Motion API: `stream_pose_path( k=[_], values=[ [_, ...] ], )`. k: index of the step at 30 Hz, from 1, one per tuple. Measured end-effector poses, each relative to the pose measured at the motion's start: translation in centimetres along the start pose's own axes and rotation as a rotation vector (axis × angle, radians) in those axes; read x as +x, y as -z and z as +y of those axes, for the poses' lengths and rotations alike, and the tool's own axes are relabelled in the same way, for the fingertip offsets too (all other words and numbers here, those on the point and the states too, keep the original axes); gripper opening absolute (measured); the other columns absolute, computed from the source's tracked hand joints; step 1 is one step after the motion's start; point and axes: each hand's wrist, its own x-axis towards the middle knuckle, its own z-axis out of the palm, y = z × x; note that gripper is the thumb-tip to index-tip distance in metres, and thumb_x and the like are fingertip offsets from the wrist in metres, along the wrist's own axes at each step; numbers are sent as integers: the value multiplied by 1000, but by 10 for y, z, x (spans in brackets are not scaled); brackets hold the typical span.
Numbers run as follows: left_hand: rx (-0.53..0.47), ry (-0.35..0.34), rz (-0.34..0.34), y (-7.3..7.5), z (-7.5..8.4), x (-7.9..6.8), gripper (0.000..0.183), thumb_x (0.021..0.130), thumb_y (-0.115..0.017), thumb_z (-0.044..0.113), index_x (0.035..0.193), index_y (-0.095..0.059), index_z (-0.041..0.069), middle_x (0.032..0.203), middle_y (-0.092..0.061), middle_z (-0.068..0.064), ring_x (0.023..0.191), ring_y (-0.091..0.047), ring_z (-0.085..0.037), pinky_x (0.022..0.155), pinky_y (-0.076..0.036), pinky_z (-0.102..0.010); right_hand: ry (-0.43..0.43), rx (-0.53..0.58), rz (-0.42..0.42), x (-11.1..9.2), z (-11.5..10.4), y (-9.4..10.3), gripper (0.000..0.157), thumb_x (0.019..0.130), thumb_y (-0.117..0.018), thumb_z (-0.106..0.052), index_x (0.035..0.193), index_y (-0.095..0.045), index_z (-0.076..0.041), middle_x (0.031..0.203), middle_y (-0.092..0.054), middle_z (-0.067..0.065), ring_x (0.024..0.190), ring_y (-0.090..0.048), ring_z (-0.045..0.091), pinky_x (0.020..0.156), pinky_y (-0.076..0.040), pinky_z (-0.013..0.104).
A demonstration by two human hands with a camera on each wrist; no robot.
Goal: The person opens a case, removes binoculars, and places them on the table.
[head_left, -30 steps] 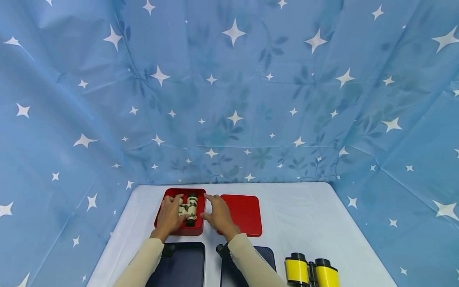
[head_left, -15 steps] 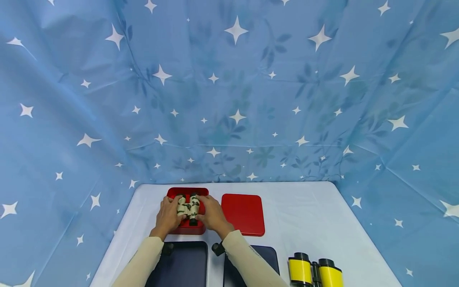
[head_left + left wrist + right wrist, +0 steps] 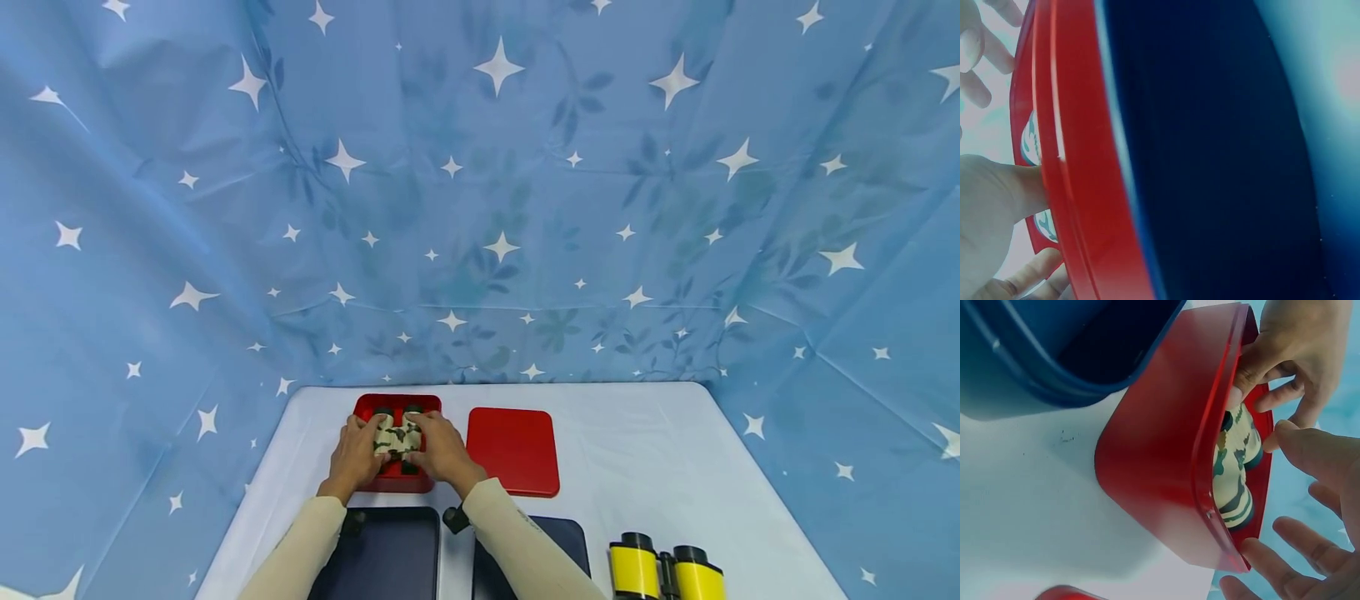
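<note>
A pair of camouflage binoculars (image 3: 397, 440) sits within a red box (image 3: 397, 484) at the table's far left. My left hand (image 3: 352, 452) holds the left barrel, thumb on the near side and fingers toward the far end. On the opposite side, my right hand (image 3: 444, 452) has thumb and fingers about the right barrel in the head view. The right wrist view shows right fingers (image 3: 1310, 547) spread beside the box rim, and the binoculars (image 3: 1235, 478) tan with dark green patches. In the left wrist view, the box wall (image 3: 1082, 156) hides most of the binoculars.
A flat red lid (image 3: 513, 451) lies right of the red box. Nearer stand a dark blue tray-like box (image 3: 386, 550) and a dark flat piece (image 3: 562, 537), partly under the right sleeve. Yellow binoculars (image 3: 636, 571) stand at the front right. A blue star-patterned curtain (image 3: 495, 192) surrounds the table.
My right hand has moved left from beside the red box onto the binoculars' right barrel. My left hand stays at the left barrel. The head view has shifted slightly.
</note>
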Motion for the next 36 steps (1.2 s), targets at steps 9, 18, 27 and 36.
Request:
stream_pose_path(
  k=[9,18,27,36],
  values=[
    [12,-4,-16,1,-3,-1,68,87,-87,10,148,-59,12,120,-52,-23,108,-56,-37,79,-57,-55,6,-9,4,5,-1,-11,68,90,-86,-21,153,-59,-16,144,-62,11,125,-64,30,105,-56,52],
    [-14,-21,-22,0,-3,-1,66,88,-86,6,148,-59,12,119,-52,-25,103,-60,-37,84,-56,-54,-12,-11,-33,11,-1,-15,69,90,-87,-21,153,-58,-18,144,-62,10,130,-62,29,107,-53,56],
    [-8,-48,-40,1,-4,0,60,88,-85,5,143,-62,12,114,-53,-24,100,-60,-34,89,-54,-52,-40,4,-43,16,0,-22,64,89,-88,-19,148,-63,-18,144,-63,10,129,-61,29,104,-54,57],
    [-30,-40,-58,2,-5,1,54,90,-83,4,139,-62,13,112,-49,-22,84,-58,-27,78,-53,-47,-61,-52,-17,21,1,-28,61,90,-87,-20,146,-65,-18,136,-64,9,121,-63,25,97,-54,56]
  ],
)
